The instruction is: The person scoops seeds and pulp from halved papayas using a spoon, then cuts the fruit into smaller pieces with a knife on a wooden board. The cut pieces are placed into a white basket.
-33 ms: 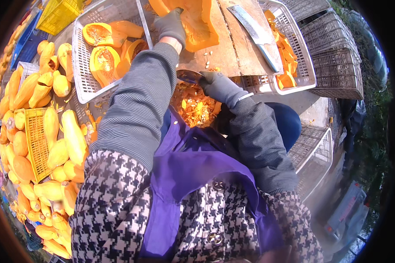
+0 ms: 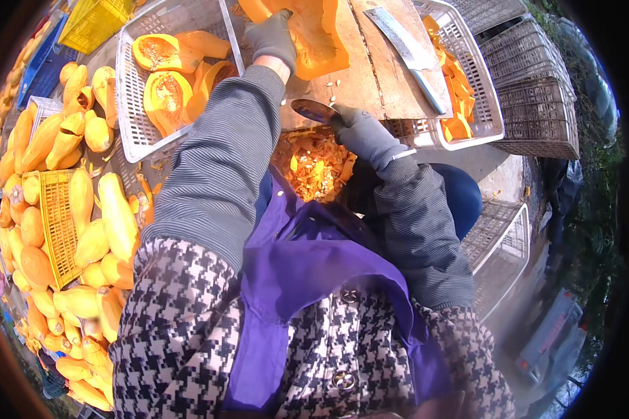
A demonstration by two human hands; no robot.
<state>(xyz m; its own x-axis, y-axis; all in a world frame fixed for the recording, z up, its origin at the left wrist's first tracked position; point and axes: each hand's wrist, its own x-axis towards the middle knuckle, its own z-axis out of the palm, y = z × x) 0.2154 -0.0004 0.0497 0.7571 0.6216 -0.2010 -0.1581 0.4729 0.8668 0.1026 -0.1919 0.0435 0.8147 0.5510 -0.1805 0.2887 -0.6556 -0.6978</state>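
My gloved left hand (image 2: 272, 43) grips the rim of a hollowed orange pumpkin half (image 2: 321, 45), which rests cut side up on the wooden board (image 2: 353, 98). In my gloved right hand (image 2: 369, 138) is a metal spoon (image 2: 314, 110); its bowl is over the near edge of the board, apart from the pumpkin. Stringy pulp and seeds (image 2: 316, 167) lie heaped below that edge; what holds them is mostly hidden. A few loose seeds dot the board. A broad-bladed knife (image 2: 405, 52) lies on the board's right side, untouched.
At the left stands a white crate (image 2: 136, 133) of cut pumpkin halves. A yellow basket (image 2: 57, 230) sits among many whole pumpkins (image 2: 115, 216). To the right, another white crate (image 2: 493, 105) holds orange pieces, with stacked grey crates (image 2: 534, 105) beyond it.
My right hand and the spoon have shifted slightly right, and the spoon's bowl has risen from above the pulp to the board's edge. The left hand and pumpkin half stay about where they were.
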